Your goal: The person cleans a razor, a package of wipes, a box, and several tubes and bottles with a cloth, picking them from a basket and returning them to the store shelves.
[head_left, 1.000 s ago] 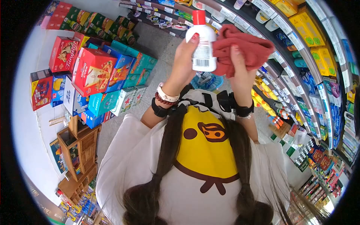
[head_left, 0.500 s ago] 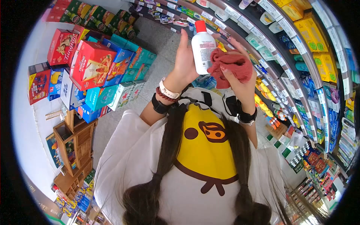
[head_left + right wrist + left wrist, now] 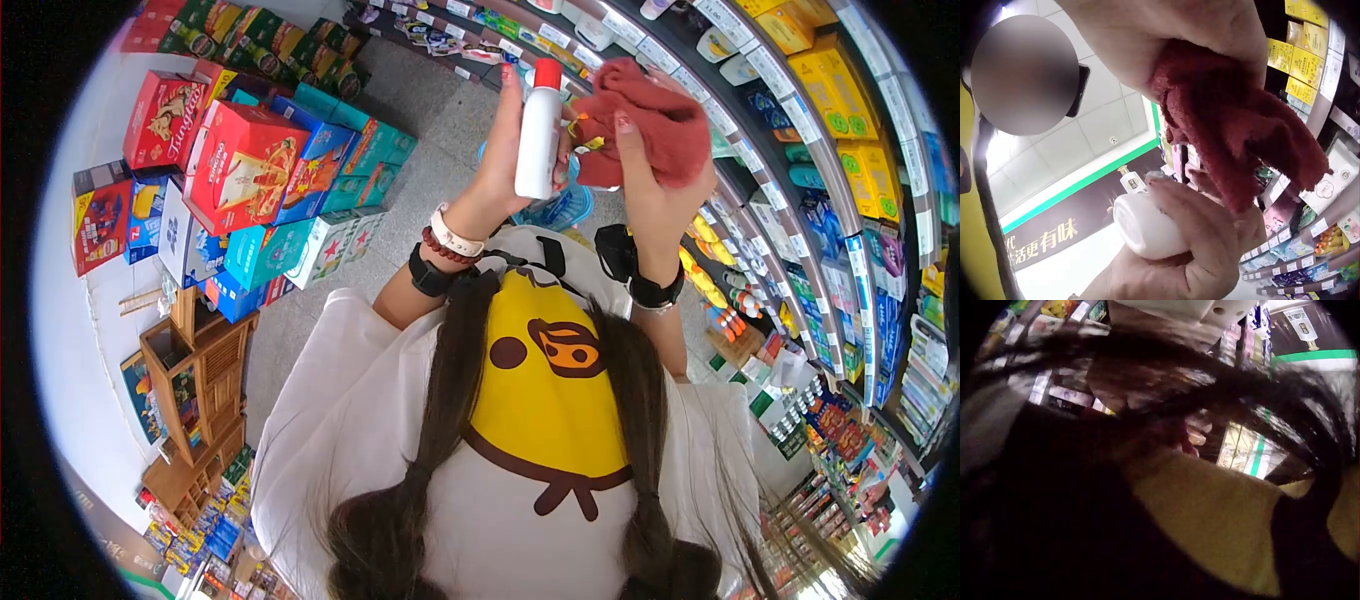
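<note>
A white plastic bottle with a red cap [image 3: 539,140] stands nearly upright in my left hand [image 3: 494,165], its narrow side facing the head camera. In the right wrist view, fingers [image 3: 1207,231] of that hand curl round the bottle near its white base [image 3: 1147,225]. My right hand [image 3: 668,205] grips a bunched red cloth [image 3: 650,120], thumb laid over its front. The cloth is just right of the bottle, with a small gap showing between them. Dark hair [image 3: 1222,384] and yellow shirt print [image 3: 1210,519] fill the left wrist view, hiding the left hand's work.
Curved store shelves [image 3: 790,230] with price tags run along the right. Stacked drink cartons [image 3: 245,170] stand at the left, above a wooden cabinet [image 3: 205,380]. A blue basket [image 3: 565,212] shows below the hands, over the grey floor [image 3: 425,115].
The bottle has turned from its printed back to its narrow side. The cloth dipped against the bottle's lower side, then lifted up and right; the left fingers have closed round the bottle again.
</note>
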Demonstrator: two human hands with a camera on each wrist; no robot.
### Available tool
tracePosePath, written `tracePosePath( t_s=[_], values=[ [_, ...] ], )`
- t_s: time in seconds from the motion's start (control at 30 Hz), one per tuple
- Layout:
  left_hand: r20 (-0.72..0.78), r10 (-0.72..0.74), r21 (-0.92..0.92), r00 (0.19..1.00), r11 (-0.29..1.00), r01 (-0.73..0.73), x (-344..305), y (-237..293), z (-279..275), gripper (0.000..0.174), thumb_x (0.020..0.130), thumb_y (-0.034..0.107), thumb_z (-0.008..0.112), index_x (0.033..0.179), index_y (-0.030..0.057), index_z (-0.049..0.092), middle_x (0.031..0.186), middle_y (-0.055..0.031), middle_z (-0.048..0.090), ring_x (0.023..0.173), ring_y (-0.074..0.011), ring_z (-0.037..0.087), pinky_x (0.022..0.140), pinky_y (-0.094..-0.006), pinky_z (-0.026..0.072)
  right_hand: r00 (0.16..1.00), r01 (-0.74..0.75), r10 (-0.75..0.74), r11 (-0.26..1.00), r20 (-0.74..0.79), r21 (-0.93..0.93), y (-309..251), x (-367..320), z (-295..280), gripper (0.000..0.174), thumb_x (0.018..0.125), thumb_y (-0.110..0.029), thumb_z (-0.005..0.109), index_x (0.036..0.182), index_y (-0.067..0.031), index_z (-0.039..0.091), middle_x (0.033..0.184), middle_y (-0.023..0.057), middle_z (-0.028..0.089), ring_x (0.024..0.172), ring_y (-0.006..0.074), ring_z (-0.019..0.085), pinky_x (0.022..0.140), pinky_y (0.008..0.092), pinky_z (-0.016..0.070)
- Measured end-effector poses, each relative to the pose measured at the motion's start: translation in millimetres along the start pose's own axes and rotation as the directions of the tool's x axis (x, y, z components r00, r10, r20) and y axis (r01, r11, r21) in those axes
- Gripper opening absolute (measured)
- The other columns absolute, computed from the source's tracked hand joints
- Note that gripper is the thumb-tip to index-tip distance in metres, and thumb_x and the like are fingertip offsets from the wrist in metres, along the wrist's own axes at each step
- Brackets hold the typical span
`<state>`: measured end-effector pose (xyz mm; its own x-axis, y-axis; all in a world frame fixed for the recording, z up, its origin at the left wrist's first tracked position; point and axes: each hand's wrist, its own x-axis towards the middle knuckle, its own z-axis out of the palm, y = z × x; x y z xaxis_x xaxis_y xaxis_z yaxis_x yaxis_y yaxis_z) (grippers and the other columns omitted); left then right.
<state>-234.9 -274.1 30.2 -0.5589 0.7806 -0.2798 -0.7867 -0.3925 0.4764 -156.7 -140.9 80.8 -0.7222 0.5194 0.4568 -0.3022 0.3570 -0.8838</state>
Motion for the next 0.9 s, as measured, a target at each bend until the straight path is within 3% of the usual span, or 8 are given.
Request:
tracePosePath(
  t_s=[0.1, 0.17, 0.23, 0.47, 0.53, 0.6, 0.7, 0.9],
  values=[
    [-0.075, 0.0, 0.271, 0.997, 0.962, 0.021, -4, 1, 8, 0.067, 0.086, 0.071, 0.033, 0.097, 0.0099, 0.056, 0.067, -0.0081, 0.061, 0.053, -0.0168, 0.061, 0.049, -0.0306, 0.0523, 0.952, 0.276, -0.252, 0.952, 0.175, -0.133, 2, 11, 8, 0.047, 0.063, -0.005, 0.073, 0.108, -0.005, 0.063, 0.109, 0.0109, 0.063, 0.106, 0.0275, 0.057, 0.094, 0.0377, 0.0427],
    [0.074, 0.582, 0.721, 0.81, 0.53, -0.447, 4, -13, 14, 0.061, 0.088, 0.067, 0.036, 0.097, 0.0105, 0.056, 0.071, -0.006, 0.061, 0.062, -0.0149, 0.062, 0.057, -0.0292, 0.0523, 0.913, 0.343, -0.309, 0.935, 0.267, -0.093, 3, 9, 16, 0.048, 0.056, -0.01, 0.076, 0.103, -0.0098, 0.067, 0.104, 0.0071, 0.066, 0.105, 0.0289, 0.057, 0.093, 0.039, 0.0429],
    [-0.131, 0.187, -0.061, 0.974, 0.979, -0.196, 5, -4, 12, 0.052, 0.09, 0.061, 0.042, 0.093, 0.0111, 0.056, 0.077, -0.0026, 0.059, 0.077, -0.0122, 0.062, 0.069, -0.0267, 0.0505, 0.904, 0.317, -0.283, 0.947, 0.321, -0.058, 7, 2, 16, 0.047, 0.056, -0.011, 0.077, 0.102, -0.0098, 0.068, 0.105, 0.0067, 0.066, 0.105, 0.0286, 0.057, 0.093, 0.039, 0.0433],
    [-0.271, 0.105, 0.117, 0.957, 0.99, -0.075, 5, 11, -10, 0.056, 0.088, 0.063, 0.042, 0.084, 0.009, 0.055, 0.065, -0.0042, 0.055, 0.058, -0.0155, 0.057, 0.053, -0.0295, 0.0499, 0.772, 0.38, -0.327, 0.925, 0.545, 0.016, 0, -29, 9, 0.04, 0.062, -0.015, 0.079, 0.101, -0.0124, 0.068, 0.112, 0.0045, 0.064, 0.112, 0.032, 0.053, 0.096, 0.0415, 0.0431],
    [-0.225, 0.083, -0.055, 0.971, 0.994, -0.098, 10, 10, -15, 0.059, 0.087, 0.065, 0.042, 0.082, 0.008, 0.055, 0.065, -0.0062, 0.056, 0.057, -0.0179, 0.057, 0.052, -0.0314, 0.0512, 0.699, 0.413, -0.307, 0.91, 0.646, -0.015, 0, -41, 7, 0.039, 0.063, -0.015, 0.079, 0.1, -0.0125, 0.068, 0.114, 0.0043, 0.063, 0.114, 0.0321, 0.052, 0.097, 0.0421, 0.0423],
    [-0.152, -0.013, -0.3, 0.988, 0.953, -0.034, 11, 14, -16, 0.06, 0.087, 0.065, 0.042, 0.081, 0.0075, 0.054, 0.066, -0.0072, 0.057, 0.058, -0.0192, 0.058, 0.055, -0.0329, 0.0528, 0.77, 0.351, -0.277, 0.936, 0.574, -0.018, 1, -51, 5, 0.04, 0.062, -0.016, 0.08, 0.1, -0.0121, 0.068, 0.113, 0.0047, 0.063, 0.115, 0.0324, 0.051, 0.099, 0.0426, 0.0411],
    [-0.298, 0.055, -0.262, 0.953, 0.955, -0.137, 9, 18, -3, 0.056, 0.088, 0.062, 0.045, 0.088, 0.0063, 0.054, 0.073, -0.0081, 0.058, 0.065, -0.0223, 0.06, 0.064, -0.0362, 0.0557, 0.879, 0.355, -0.297, 0.93, 0.374, -0.097, 1, -52, 0, 0.043, 0.06, -0.015, 0.082, 0.101, -0.0118, 0.068, 0.112, 0.0044, 0.064, 0.11, 0.0315, 0.053, 0.094, 0.0391, 0.0441],
    [-0.153, -0.01, -0.253, 0.988, 0.967, -0.03, 5, 7, 7, 0.055, 0.088, 0.06, 0.046, 0.079, 0.0064, 0.058, 0.082, -0.0117, 0.064, 0.069, -0.0226, 0.062, 0.069, -0.0311, 0.054, 0.866, 0.487, -0.439, 0.85, 0.238, -0.202, -11, -24, 6, 0.038, 0.061, -0.016, 0.078, 0.099, -0.0136, 0.07, 0.109, 0.0014, 0.065, 0.1, 0.0262, 0.055, 0.087, 0.035, 0.0449]
  ],
)
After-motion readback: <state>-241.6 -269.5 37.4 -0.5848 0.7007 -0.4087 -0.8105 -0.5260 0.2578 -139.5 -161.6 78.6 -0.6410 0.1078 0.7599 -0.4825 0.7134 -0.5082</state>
